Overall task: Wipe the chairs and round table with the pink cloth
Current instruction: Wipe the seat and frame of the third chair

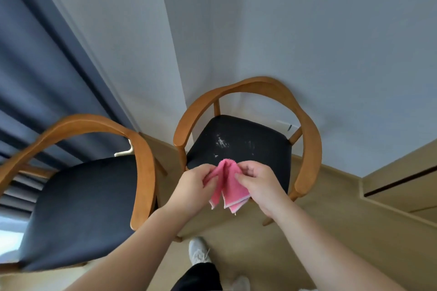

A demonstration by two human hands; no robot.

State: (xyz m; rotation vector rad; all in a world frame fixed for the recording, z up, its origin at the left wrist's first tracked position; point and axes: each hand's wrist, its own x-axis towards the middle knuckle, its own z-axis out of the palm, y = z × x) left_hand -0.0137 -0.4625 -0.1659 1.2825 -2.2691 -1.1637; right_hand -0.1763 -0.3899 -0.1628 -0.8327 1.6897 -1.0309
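A folded pink cloth [228, 186] hangs between my two hands, above the front edge of a chair seat. My left hand [192, 186] pinches its left fold and my right hand [260, 183] pinches its right fold. Behind them is a wooden armchair [309, 149] with a curved backrest and a black seat [246, 142] that carries whitish smears near its middle. A second chair of the same kind [142, 160] stands to the left, its black seat [80, 210] without visible marks. No round table is in view.
Both chairs stand against a pale wall [307, 30], with a dark blue curtain [35, 66] behind the left one. The floor [272, 243] is light wood. My feet in pale shoes [198, 251] stand just in front of the right chair.
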